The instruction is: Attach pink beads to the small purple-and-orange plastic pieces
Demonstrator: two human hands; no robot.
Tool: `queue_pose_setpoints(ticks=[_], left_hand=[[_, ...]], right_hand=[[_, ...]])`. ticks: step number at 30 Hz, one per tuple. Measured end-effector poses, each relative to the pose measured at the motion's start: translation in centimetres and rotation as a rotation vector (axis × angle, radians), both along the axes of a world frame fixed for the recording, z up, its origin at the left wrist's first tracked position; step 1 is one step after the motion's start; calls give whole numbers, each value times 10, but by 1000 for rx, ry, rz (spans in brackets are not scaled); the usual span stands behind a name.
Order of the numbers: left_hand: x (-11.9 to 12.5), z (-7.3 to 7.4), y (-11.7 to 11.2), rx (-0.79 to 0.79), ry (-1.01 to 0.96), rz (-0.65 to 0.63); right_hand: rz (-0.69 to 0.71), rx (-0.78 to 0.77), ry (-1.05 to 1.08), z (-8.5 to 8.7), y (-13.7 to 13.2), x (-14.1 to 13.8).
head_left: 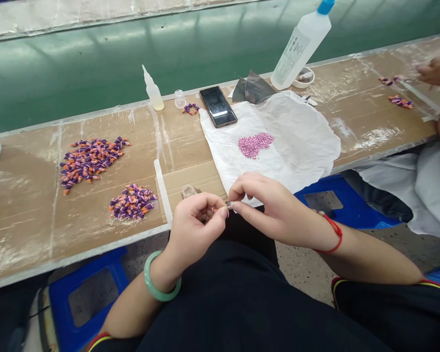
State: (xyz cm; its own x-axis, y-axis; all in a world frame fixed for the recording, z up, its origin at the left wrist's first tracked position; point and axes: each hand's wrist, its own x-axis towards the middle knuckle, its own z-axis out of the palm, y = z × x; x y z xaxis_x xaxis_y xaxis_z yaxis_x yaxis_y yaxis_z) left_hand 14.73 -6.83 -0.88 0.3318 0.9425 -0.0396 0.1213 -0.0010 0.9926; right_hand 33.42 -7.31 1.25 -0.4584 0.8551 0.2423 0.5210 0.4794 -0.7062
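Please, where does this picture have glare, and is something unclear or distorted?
Head view: glare whitens patches of the tabletop and marks the phone screen; head view: the large bottle looks tilted, perhaps partly lens stretch; head view: the tiny piece between left hand and right hand is too small to make out.

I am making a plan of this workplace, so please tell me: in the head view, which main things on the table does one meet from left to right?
Larger purple-and-orange pile, small spouted bottle, phone, heap of pink pieces, large blue-capped bottle, two small purple-and-orange clusters.
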Motion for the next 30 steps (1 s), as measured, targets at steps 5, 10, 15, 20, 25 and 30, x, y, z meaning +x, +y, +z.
queue_pose_setpoints(ticks=[5,10,15,20,25,30], left_hand=[[-4,2,-1,-38,4,-18],[-4,3,-1,-68,-17,-50],[-15,5,-2,-66,-75,-35],[-43,-6,-7,-117,-95,103],[-67,-26,-13,-202,-115,231],[-75,-34,-13,-220,-144,255]], right_hand=[[8,-145,53,0,-1,-1],[18,-159,76,1,-1,-4],[68,-108,78,3,2,-7],[157,51,-43,-5,20,-16],[218,234,-389,-24,53,-38],[286,231,-674,-31,75,-56]])
